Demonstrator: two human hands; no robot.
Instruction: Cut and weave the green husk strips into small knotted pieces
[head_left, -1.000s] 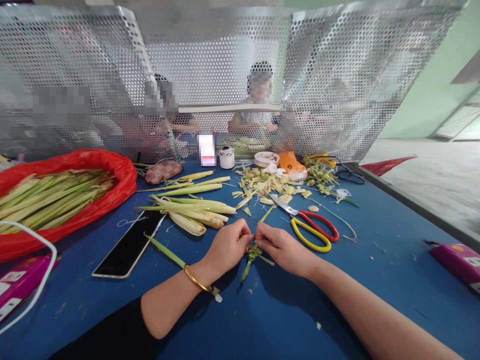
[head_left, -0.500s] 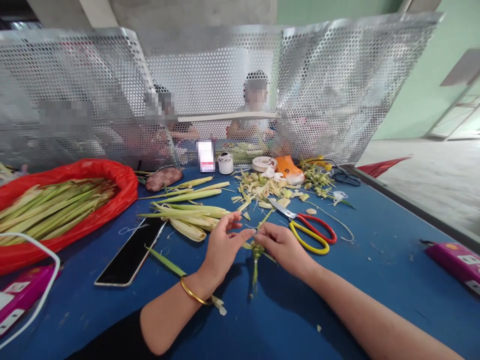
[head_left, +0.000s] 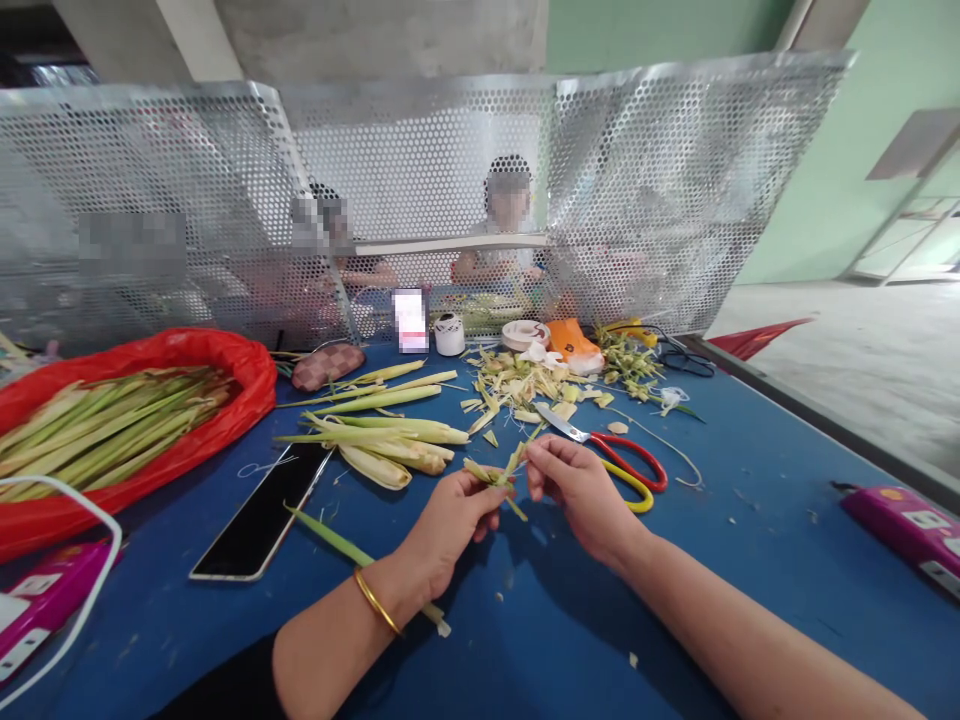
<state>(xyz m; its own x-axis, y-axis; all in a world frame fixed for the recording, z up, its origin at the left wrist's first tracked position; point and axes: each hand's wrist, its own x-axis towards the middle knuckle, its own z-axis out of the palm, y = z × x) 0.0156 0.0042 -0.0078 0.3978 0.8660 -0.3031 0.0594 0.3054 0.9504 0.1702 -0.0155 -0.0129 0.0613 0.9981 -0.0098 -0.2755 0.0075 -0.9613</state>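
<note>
My left hand (head_left: 466,508) is closed around a small knotted bundle of green leaf strips (head_left: 504,480), whose ends stick out past the fingers. Just to the right, my right hand (head_left: 574,485) pinches a thin pale thread (head_left: 519,468) by the bundle; its far end is hidden by the fingers. Scissors (head_left: 619,460) with one red and one yellow handle lie beyond the right hand. Left of the hands is a pile of pale green husk leaves (head_left: 397,440). A single green leaf (head_left: 330,535) passes beneath my left forearm.
A red bag (head_left: 259,375) of long leaves sits at left, near a dark phone (head_left: 259,520). Leaf scraps (head_left: 525,385), a thread spool (head_left: 450,335) and a tape roll (head_left: 525,333) lie at the back, before a perforated metal screen (head_left: 442,130). Purple power strips (head_left: 911,530) flank the blue table.
My left hand has gone from open fingers to a grip on the leaf bundle, which is turned and raised. My right hand has shifted slightly right, off the bundle.
</note>
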